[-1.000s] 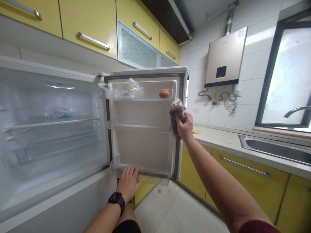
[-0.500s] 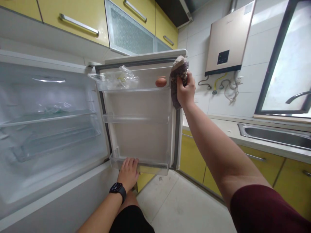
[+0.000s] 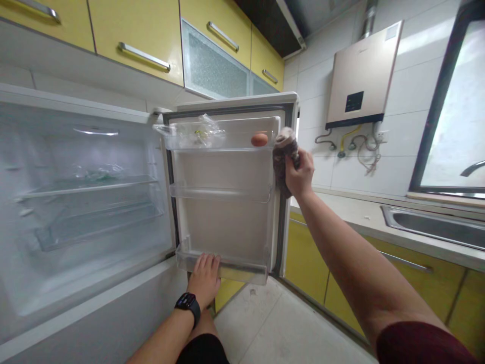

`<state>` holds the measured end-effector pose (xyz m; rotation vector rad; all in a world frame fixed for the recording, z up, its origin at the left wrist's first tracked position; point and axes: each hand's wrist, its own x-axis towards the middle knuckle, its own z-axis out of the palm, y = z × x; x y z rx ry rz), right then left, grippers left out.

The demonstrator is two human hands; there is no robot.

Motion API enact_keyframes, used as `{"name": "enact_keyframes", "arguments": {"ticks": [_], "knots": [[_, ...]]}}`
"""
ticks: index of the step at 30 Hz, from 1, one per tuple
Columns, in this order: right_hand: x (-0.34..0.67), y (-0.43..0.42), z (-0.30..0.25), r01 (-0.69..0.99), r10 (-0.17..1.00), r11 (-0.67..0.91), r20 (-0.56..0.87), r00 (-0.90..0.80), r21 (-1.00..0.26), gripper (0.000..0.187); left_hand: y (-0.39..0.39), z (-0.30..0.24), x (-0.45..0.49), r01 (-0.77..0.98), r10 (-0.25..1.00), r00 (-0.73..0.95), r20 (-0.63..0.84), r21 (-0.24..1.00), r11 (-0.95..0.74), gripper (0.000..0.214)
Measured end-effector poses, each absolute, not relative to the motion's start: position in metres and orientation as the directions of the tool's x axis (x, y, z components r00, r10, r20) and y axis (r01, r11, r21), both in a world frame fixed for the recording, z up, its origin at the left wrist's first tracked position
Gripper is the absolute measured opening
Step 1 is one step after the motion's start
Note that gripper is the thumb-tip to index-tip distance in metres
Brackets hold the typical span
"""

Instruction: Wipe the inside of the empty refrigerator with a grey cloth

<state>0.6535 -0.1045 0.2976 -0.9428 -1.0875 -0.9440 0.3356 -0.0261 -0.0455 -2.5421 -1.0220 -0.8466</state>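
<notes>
Holding a brown and cream, bunched-up soft cloth (image 3: 281,172), the right hand (image 3: 301,174) is at the outer edge of the open white fridge door (image 3: 223,172). The cloth lies over part of the gray rubber seal (image 3: 280,247) and looks to be touching it. The thumb is closed on the cloth, with no gap to see.

The left hand (image 3: 205,280) lies with its fingers bent over the front of the clear plastic bottom door shelf (image 3: 242,274). I cannot tell if it grips the shelf or only rests there.

The work looks part way along to me, since the cloth is up against the door. How much of the seal is done, and how much is left, does not show. A smooth brown egg (image 3: 259,139) and a crinkly clear plastic bag (image 3: 211,132) sit in the top door shelf (image 3: 237,144).

The cloth and hand hide a bit of the door edge, and the fingertips behind the cloth are hidden too. What is in the bag is hard to make out. The shiny metal sink (image 3: 394,218) is cut off at the right.
</notes>
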Motion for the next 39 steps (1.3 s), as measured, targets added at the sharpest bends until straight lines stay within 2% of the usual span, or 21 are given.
{"name": "enact_keyframes", "arguments": {"ticks": [3, 6, 10, 14, 17, 21, 23, 26, 28, 33, 35, 37, 39], "knots": [[0.656, -0.093, 0.367, 0.948, -0.186, 0.298, 0.967, 0.176, -0.115, 0.029, -0.02, -0.048, 0.335, 0.702, 0.542, 0.599, 0.589, -0.061, -0.709, 0.06], [0.649, -0.087, 0.39, 0.948, -0.144, 0.304, 0.98, 0.14, -0.09, 0.03, -0.018, -0.045, 0.332, 0.69, 0.536, 0.632, 0.56, -0.091, -0.718, 0.061], [0.638, -0.097, 0.329, 0.951, -0.112, 0.266, 0.975, 0.194, -0.159, 0.024, -0.021, -0.039, 0.329, 0.679, 0.523, 0.642, 0.561, -0.097, -0.728, 0.059], [0.634, -0.116, 0.245, 0.96, 0.035, 0.226, 0.986, 0.165, -0.168, 0.023, -0.022, -0.038, 0.329, 0.659, 0.494, 0.648, 0.58, -0.102, -0.745, 0.057], [0.637, -0.119, 0.226, 0.948, -0.019, 0.255, 0.979, 0.201, -0.189, 0.024, -0.02, -0.04, 0.331, 0.653, 0.478, 0.647, 0.593, -0.108, -0.749, 0.058], [0.643, -0.108, 0.276, 0.969, -0.233, 0.224, 0.96, 0.156, -0.103, 0.031, -0.016, -0.05, 0.334, 0.682, 0.486, 0.622, 0.614, -0.12, -0.721, 0.059], [0.643, -0.101, 0.315, 0.981, -0.282, 0.181, 0.952, 0.12, -0.07, 0.035, -0.012, -0.056, 0.336, 0.703, 0.498, 0.607, 0.619, -0.127, -0.699, 0.059], [0.64, -0.096, 0.36, 0.985, -0.232, 0.168, 0.97, 0.073, -0.034, 0.036, -0.007, -0.064, 0.336, 0.711, 0.505, 0.606, 0.615, -0.135, -0.69, 0.06], [0.637, -0.099, 0.368, 0.977, -0.16, 0.212, 0.985, 0.064, -0.029, 0.036, -0.006, -0.065, 0.335, 0.708, 0.507, 0.612, 0.607, -0.133, -0.694, 0.061], [0.638, -0.12, 0.331, 0.922, 0.038, 0.356, 0.988, 0.147, -0.151, 0.034, -0.012, -0.057, 0.332, 0.709, 0.532, 0.616, 0.582, -0.115, -0.695, 0.06], [0.641, -0.126, 0.321, 0.909, 0.081, 0.379, 0.985, 0.155, -0.174, 0.031, -0.014, -0.053, 0.33, 0.695, 0.522, 0.632, 0.573, -0.121, -0.709, 0.059], [0.642, -0.128, 0.323, 0.91, 0.043, 0.383, 0.987, 0.157, -0.161, 0.028, -0.013, -0.051, 0.329, 0.684, 0.513, 0.644, 0.568, -0.127, -0.718, 0.059], [0.637, -0.126, 0.337, 0.918, -0.054, 0.379, 0.987, 0.148, -0.117, 0.028, -0.011, -0.053, 0.329, 0.687, 0.515, 0.641, 0.569, -0.126, -0.715, 0.059]]}}
